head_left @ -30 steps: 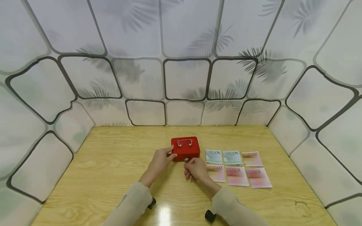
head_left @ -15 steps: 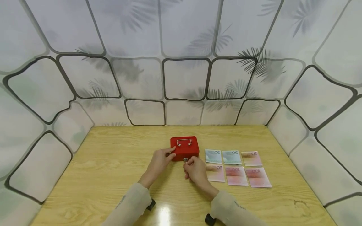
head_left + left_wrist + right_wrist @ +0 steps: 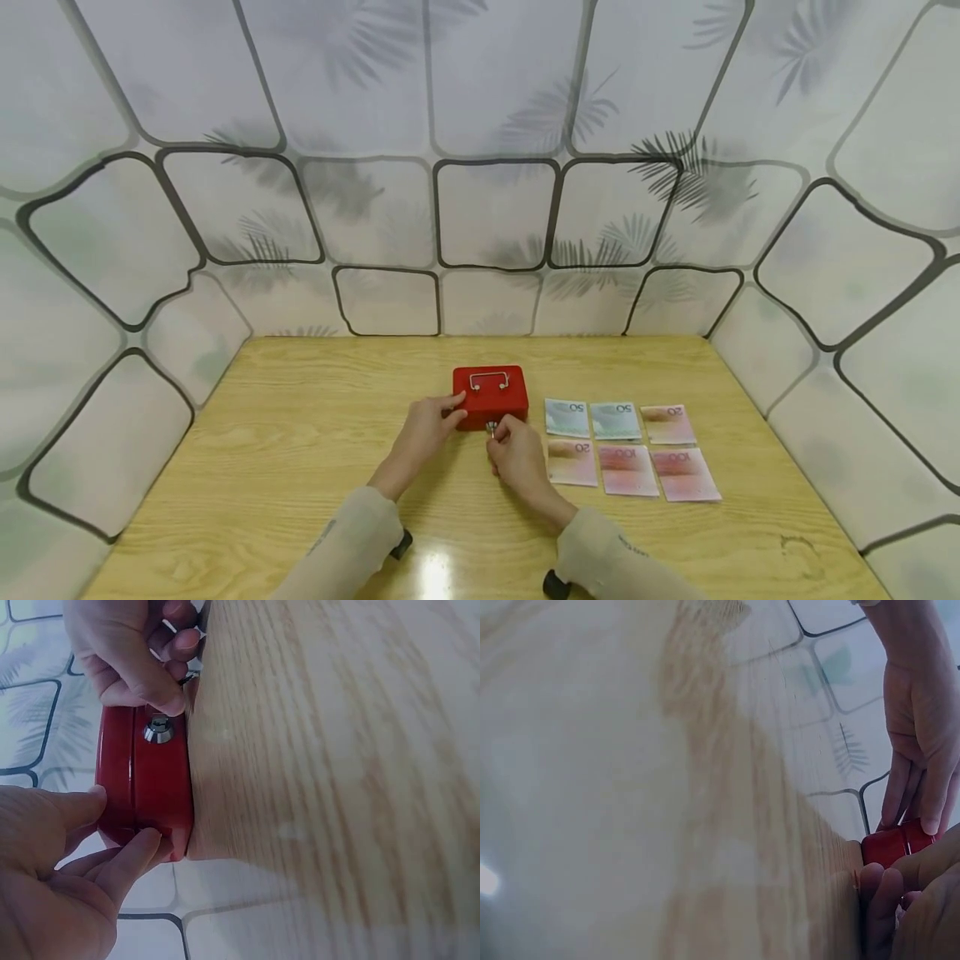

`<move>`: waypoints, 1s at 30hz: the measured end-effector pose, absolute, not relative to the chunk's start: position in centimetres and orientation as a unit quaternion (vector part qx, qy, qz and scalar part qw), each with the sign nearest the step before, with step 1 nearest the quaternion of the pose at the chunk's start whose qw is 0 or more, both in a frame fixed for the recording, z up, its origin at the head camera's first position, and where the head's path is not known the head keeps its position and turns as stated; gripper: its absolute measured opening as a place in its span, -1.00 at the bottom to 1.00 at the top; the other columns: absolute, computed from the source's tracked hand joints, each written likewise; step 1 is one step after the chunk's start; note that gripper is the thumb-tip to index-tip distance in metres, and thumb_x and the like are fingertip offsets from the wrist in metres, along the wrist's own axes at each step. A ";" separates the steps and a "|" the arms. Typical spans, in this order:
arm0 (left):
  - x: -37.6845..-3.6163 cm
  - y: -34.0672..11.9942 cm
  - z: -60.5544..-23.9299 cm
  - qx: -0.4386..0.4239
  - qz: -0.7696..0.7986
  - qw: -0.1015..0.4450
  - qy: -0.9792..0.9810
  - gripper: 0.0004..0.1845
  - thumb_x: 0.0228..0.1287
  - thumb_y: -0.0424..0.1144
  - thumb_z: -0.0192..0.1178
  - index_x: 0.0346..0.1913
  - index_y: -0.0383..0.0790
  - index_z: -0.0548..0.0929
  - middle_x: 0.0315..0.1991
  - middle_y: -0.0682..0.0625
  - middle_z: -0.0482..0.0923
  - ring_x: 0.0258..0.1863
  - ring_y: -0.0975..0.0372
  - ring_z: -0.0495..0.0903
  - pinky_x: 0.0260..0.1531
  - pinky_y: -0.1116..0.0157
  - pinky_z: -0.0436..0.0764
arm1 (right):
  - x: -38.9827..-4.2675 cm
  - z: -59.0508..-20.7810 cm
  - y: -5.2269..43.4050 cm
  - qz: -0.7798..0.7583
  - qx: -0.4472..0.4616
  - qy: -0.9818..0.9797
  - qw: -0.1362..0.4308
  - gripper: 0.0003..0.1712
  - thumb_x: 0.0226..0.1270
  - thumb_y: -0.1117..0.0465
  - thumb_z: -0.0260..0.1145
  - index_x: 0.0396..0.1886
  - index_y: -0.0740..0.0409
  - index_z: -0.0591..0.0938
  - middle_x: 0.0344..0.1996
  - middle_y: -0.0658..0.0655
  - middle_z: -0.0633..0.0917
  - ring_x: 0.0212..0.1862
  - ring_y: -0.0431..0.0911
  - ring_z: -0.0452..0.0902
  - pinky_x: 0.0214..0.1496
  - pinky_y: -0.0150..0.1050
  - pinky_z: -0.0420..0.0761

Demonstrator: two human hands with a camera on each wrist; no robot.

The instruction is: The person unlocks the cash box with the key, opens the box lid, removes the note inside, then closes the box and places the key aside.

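Head view: key [image 3: 491,429] mostly hidden by right hand [image 3: 517,458].

We count six banknotes [image 3: 632,442] on the wooden table [image 3: 285,450], laid flat in two rows of three: far row 20, 20, 50; near row 50, 100, 100. Around the table we note white panelled walls [image 3: 495,208] with dark seams and leaf-like shadows.

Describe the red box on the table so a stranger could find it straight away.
Look at the wooden table and go to its middle, just left of the six banknotes laid out in two rows. The red box sits there, steadied by the left hand at its left end. It is the only red metal thing, with a silver wire handle on its lid.
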State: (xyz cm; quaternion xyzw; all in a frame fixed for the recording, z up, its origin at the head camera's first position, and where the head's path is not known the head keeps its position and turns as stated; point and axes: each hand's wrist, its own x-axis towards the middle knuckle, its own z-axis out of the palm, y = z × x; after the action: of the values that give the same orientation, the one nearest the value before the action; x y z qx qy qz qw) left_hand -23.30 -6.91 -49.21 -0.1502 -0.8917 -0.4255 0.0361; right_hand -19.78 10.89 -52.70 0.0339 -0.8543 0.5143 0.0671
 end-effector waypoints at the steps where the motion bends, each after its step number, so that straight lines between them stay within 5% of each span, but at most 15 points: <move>1: -23.3 -6.8 -49.2 -0.150 -0.425 0.036 -0.892 -0.58 0.40 -0.32 0.34 0.28 -0.31 0.65 0.10 -0.30 0.67 -0.73 0.36 0.08 -0.72 0.47 0.23 | -19.8 -52.7 10.9 0.514 0.034 -0.855 0.064 -0.77 0.26 0.50 0.34 -0.49 0.17 0.52 -0.78 -0.05 0.54 -0.77 -0.27 0.45 -0.70 -0.42 0.41; 15: -23.2 -6.1 -49.1 -0.118 -0.425 0.027 -0.897 -0.56 0.41 -0.30 0.34 0.30 -0.31 0.61 0.20 -0.33 0.59 -0.76 0.35 0.08 -0.75 0.47 0.19 | -18.7 -52.0 11.9 0.531 0.030 -0.847 0.007 -0.81 0.25 0.45 0.37 -0.49 0.20 0.57 -0.77 0.02 0.56 -0.75 -0.20 0.50 -0.68 -0.42 0.40; 23: -23.0 -6.3 -49.0 -0.127 -0.414 0.042 -0.900 -0.58 0.39 -0.33 0.36 0.27 -0.32 0.65 0.14 -0.34 0.63 -0.74 0.36 0.09 -0.74 0.47 0.19 | -17.1 -50.8 12.0 0.502 0.067 -0.862 -0.013 -0.85 0.20 0.35 0.52 -0.46 0.16 0.67 -0.59 -0.08 0.61 -0.54 -0.28 0.44 -0.52 -0.41 0.46; 30: -23.1 -6.3 -49.0 -0.128 -0.415 0.035 -0.900 -0.56 0.40 -0.32 0.35 0.30 -0.30 0.63 0.07 -0.32 0.68 -0.75 0.36 0.11 -0.75 0.48 0.21 | -16.7 -50.4 11.7 0.606 0.061 -0.786 -0.110 -0.90 0.32 0.41 0.43 -0.34 0.35 0.65 -0.57 0.14 0.70 -0.61 -0.18 0.56 -0.57 -0.33 0.66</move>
State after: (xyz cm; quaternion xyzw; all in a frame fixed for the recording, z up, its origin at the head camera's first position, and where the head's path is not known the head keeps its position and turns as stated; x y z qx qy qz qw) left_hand -23.09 -6.32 -49.04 -0.1275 -0.9003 -0.4146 0.0347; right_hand -16.73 11.71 -50.36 0.0610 -0.7857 0.6057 -0.1103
